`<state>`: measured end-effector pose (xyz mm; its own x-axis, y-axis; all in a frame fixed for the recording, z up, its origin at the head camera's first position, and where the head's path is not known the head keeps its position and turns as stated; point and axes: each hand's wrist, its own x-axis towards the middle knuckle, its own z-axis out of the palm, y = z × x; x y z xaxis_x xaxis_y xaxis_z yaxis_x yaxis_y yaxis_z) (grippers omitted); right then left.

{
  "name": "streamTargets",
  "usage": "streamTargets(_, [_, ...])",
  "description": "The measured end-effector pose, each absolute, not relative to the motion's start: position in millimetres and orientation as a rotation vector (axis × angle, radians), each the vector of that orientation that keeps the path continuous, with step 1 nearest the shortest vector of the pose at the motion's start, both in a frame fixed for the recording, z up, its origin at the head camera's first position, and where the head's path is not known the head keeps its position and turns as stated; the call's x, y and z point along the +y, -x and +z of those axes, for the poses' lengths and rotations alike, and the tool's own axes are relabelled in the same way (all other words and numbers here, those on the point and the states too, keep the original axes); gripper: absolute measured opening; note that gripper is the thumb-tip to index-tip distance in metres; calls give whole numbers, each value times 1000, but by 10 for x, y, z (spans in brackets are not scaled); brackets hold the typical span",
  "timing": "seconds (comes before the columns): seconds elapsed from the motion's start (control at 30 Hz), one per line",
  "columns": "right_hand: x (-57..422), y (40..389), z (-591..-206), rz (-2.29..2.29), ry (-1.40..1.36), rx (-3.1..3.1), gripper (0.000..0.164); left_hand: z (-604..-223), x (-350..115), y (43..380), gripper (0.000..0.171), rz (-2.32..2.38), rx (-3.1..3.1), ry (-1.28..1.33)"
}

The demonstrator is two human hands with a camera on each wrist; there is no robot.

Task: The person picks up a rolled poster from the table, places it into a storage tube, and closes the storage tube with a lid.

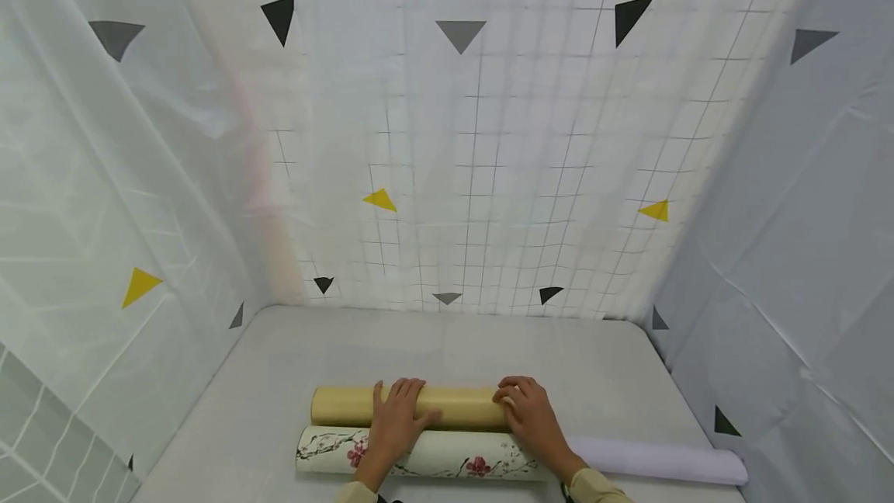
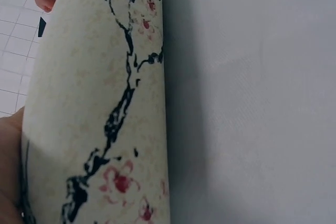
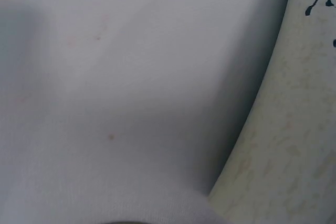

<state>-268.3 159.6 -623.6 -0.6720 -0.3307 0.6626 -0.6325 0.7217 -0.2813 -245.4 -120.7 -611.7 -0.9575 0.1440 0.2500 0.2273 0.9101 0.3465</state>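
Observation:
A plain yellow wallpaper roll (image 1: 464, 407) lies crosswise on the table. My left hand (image 1: 396, 419) holds it left of its middle, fingers over the top to the far edge and thumb spread along the near side. At its right end my right hand (image 1: 534, 418) grips with bent fingers. Parallel on the near side lies a cream wallpaper roll (image 1: 440, 454) with dark branches and pink blossoms; both wrists cross above it. This flowered roll (image 2: 94, 87) fills much of the left wrist view, and its pale surface (image 3: 294, 129) runs down the right side of the right wrist view.
A pale lilac roll (image 1: 660, 460) extends to the right, its left end hidden behind the right forearm. The white-covered table (image 1: 447, 348) meets a white sheet wall (image 1: 433, 239) with grid lines and triangles at the back. More sheets hang at the left and right.

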Motion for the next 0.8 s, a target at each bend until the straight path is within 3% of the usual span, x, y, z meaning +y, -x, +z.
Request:
streamTargets(0.6, [1561, 2706, -6235, 656, -694, -2394, 35, -6144, -1218, 2474, 45, -601, -2671, 264])
streamTargets(0.8, [1570, 2666, -6251, 634, -691, -2418, 35, -6120, -1201, 2459, 26, -726, -2532, 344])
